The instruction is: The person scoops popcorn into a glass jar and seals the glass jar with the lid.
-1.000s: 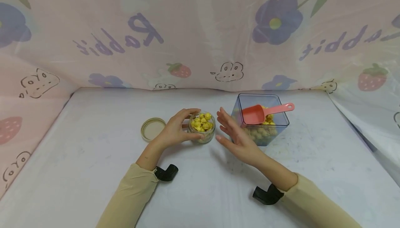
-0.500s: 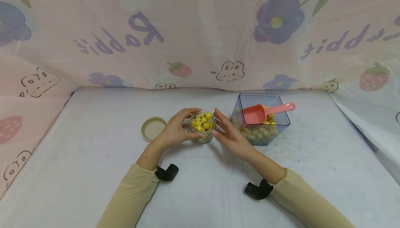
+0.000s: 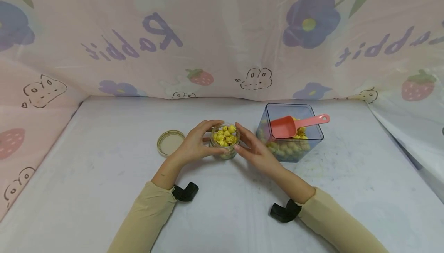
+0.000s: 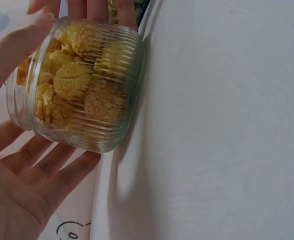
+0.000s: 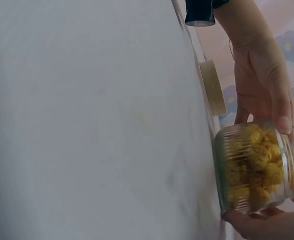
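A ribbed glass jar [image 3: 230, 155] full of yellow popcorn [image 3: 225, 135] stands upright and uncovered on the white table. My left hand [image 3: 192, 144] holds its left side, thumb at the near side and fingers behind. From the right, my right hand [image 3: 259, 155] grips the same jar, with the thumb in front and fingers towards the back. The left wrist view shows the popcorn through the jar wall [image 4: 119, 92], and fingers of both hands against the glass. A round jar lid [image 3: 170, 144] lies left of the jar, partly behind my left hand.
Right of the jar stands a clear bluish square container [image 3: 289, 156] holding more popcorn. A pink scoop [image 3: 285, 128] rests in it, its handle sticking out over the right rim. A patterned curtain [image 3: 222, 37] rises at the table's back edge.
My right hand has moved left from beside the container and now touches the jar. My left hand has stayed around the jar, which has hardly moved.
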`<state>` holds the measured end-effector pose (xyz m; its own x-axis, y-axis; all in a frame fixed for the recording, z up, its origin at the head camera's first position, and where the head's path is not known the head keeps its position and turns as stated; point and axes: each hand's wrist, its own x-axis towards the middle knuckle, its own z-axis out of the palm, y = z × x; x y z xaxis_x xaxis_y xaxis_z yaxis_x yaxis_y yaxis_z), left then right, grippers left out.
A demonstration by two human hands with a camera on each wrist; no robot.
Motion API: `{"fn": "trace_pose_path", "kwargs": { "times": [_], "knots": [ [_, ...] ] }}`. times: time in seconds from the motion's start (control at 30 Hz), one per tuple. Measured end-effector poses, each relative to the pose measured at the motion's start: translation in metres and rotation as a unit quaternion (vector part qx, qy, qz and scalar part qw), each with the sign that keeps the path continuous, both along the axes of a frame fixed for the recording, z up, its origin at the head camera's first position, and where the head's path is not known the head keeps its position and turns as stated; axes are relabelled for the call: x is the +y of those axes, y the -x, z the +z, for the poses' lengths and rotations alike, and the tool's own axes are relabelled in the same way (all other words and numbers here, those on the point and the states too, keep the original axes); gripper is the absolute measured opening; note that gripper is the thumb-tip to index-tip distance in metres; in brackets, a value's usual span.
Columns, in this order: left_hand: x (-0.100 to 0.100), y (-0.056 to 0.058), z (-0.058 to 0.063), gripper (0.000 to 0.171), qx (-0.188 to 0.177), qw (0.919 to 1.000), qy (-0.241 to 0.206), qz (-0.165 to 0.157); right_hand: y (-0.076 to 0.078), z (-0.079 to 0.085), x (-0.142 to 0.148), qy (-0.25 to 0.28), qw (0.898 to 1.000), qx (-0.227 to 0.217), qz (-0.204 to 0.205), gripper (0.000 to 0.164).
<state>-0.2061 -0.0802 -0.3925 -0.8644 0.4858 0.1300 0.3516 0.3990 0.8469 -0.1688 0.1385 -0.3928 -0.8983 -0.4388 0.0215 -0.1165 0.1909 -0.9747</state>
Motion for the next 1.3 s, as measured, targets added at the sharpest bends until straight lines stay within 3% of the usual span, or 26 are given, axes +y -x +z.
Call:
{"fn": "trace_pose_path", "kwargs": {
  "times": [0.63,0.97,1.13,1.3],
  "knots": [
    [-0.001,-0.002,0.001,0.079,-0.001,1.0,0.007,0.005,0.002,-0.003,-0.005,0.03,0.999,-0.013,-0.02,0.061],
    [-0.002,-0.003,0.0,0.088,-0.007,0.9999,0.007,-0.011,0.002,-0.003,-0.004,0.031,0.999,-0.031,-0.03,0.06],
    [-0.009,-0.004,0.003,0.092,0.001,0.9996,0.024,-0.013,0.001,-0.002,-0.005,0.035,0.998,-0.04,-0.036,0.061],
    [-0.026,-0.005,0.01,0.091,0.014,0.9982,0.056,0.013,0.002,-0.003,-0.006,0.037,0.998,-0.039,-0.039,0.061]
  ]
}}
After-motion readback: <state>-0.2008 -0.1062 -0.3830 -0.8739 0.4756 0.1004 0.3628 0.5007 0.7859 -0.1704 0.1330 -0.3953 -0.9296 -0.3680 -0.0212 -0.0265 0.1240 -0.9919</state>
